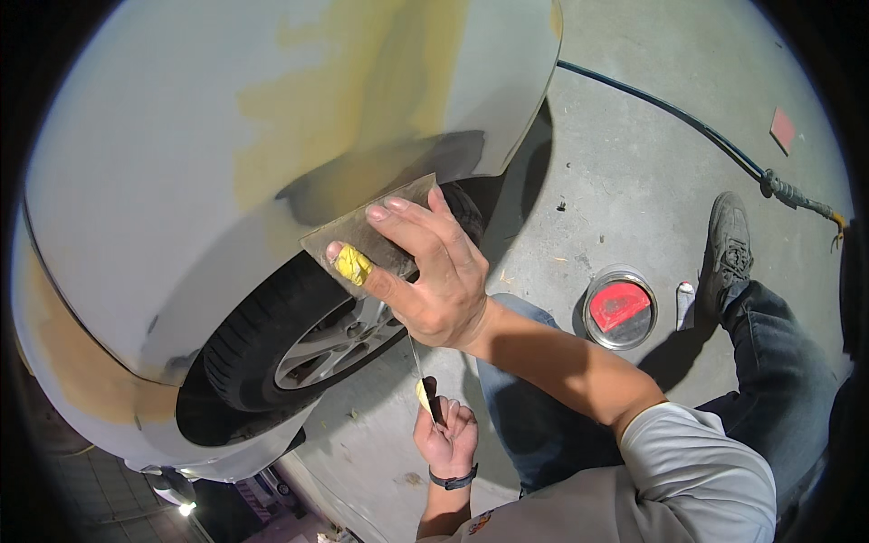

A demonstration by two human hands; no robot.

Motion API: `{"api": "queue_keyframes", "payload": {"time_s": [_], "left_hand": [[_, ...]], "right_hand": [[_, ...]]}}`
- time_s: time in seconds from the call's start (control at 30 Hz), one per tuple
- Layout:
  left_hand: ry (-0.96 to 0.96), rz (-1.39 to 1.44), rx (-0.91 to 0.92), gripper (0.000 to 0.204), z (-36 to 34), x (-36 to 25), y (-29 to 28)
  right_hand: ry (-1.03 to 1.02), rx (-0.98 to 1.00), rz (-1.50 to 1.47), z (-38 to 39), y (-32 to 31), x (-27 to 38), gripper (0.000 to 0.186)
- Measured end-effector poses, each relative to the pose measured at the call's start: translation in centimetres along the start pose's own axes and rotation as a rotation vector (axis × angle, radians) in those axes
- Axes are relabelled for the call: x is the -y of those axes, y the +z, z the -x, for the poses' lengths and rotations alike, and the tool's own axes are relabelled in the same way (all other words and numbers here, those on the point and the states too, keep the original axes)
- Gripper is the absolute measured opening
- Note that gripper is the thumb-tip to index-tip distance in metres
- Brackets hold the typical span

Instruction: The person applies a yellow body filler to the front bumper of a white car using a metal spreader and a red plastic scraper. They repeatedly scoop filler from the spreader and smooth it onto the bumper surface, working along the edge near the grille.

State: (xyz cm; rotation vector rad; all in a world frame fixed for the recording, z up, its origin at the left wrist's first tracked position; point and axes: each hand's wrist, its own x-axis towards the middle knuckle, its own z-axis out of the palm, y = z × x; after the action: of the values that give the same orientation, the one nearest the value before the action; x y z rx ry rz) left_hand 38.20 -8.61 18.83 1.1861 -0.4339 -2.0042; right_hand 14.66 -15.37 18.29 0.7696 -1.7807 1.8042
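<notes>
Evidently the work sits partway along. A yellow coating already covers a broad, uneven patch of the pale car panel, its left edge ragged and stepped, and a tan patch lies lower on the body at the far left of the wheel. Around the yellow, much of the panel is plain and pale. A darker band crosses the yellow's lower end just above the arch; whether that is shadow or a different surface, I cannot tell. Here, at the lip over the tyre, is the brownish sheet, one straight edge up against or just in front of the panel; contact is not clear. The right grip is spread wide over the sheet's near face, fingertips on it, one wrapped in yellow; anything behind the sheet is hidden. Nearer, the left grip is curled closed around a thin flat tool, seen nearly edge-on, with some yellow on its left side, so the coating itself seems unfinished. As for what is left, the ragged border and visible tone changes suggest the surface is not yet even. On the floor to the right stand a round tin with a red half-disc and, beside it, a small white tube.
</notes>
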Motion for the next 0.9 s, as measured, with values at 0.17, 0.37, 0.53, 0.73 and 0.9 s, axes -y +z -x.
{"api": "queue_keyframes", "payload": {"time_s": [0.17, 0.37, 0.53, 0.73, 0.9], "left_hand": [[-0.030, -0.089, 0.101, 0.035, -0.2, 0.1, -0.4], [-0.009, -0.100, 0.193, 0.036, -0.1, 0.2, 1.5], [0.520, -0.797, 0.073, 0.032, 0.4, -0.6, 4.9], [0.755, -1.042, 0.174, 0.042, 0.0, -2.3, 8.6], [0.741, -1.057, 0.310, 0.041, -0.8, -1.3, 10.7]], "right_hand": [[-0.012, 0.058, -0.010, 0.7, -0.9, 0.0, 0.027], [-0.060, 0.257, -0.371, 0.2, -4.9, -1.6, 0.024], [0.098, 0.533, -0.596, -0.1, -8.4, -5.6, 0.060], [-0.013, 0.735, -0.609, -1.4, -11.9, -8.3, 0.045], [-0.071, 0.791, -0.664, -0.9, -13.2, -6.1, 0.021]]}}
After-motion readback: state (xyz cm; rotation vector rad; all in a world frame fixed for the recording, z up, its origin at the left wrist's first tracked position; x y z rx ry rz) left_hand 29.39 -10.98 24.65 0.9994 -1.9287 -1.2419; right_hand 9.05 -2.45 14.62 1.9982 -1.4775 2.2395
